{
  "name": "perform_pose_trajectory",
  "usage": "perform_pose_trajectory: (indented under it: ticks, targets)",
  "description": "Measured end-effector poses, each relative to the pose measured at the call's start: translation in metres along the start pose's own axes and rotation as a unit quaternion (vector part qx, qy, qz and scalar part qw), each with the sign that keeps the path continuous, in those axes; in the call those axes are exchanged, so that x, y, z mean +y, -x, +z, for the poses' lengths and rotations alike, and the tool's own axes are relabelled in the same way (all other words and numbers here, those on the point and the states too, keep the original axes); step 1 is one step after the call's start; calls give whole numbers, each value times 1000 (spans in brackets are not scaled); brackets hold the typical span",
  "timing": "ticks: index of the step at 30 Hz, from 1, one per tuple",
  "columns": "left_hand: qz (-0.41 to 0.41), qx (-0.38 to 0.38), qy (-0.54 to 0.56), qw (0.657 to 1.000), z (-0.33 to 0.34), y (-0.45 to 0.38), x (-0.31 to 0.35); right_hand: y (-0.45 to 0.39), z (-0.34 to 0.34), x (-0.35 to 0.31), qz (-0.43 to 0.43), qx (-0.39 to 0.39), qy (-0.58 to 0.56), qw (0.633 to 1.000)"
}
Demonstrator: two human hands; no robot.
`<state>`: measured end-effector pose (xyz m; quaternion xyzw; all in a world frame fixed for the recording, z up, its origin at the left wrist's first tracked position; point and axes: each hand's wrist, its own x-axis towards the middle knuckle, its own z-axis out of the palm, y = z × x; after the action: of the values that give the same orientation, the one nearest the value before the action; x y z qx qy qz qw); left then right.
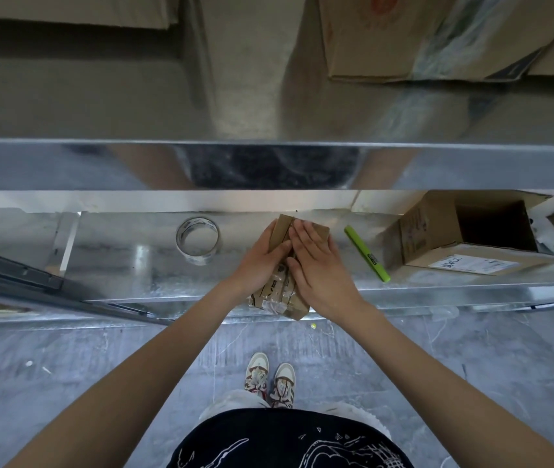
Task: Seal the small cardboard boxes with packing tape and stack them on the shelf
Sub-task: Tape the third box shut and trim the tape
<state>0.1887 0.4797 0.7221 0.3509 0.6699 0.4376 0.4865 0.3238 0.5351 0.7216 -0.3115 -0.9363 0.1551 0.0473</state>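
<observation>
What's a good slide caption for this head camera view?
Both hands, left and right, press flat on a small cardboard box on the metal shelf, tape roll alongside.

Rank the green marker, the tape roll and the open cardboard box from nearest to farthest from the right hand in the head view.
From the right hand:
1. Green marker, just to its right on the shelf.
2. Tape roll, to the left, past the left hand.
3. Open cardboard box, far right on the shelf.
</observation>
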Motion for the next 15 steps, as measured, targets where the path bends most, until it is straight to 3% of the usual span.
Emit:
perform_pose_trajectory:
  ticks: [4, 8, 11, 15]
  targets:
    - [-1, 0, 6, 1000, 1, 0, -3, -2, -14, 9, -13, -44, -60, 997]
    - [6, -8, 11, 1000, 1, 2, -2, -17, -36, 22, 94, 54, -228, 968]
    - [6, -8, -1, 1000, 0, 2, -2, -43, -38, 34, 182, -22, -305, 934]
    - [-2, 0, -7, 1000, 1, 1, -2, -58, -29, 37, 164, -46, -318, 933]
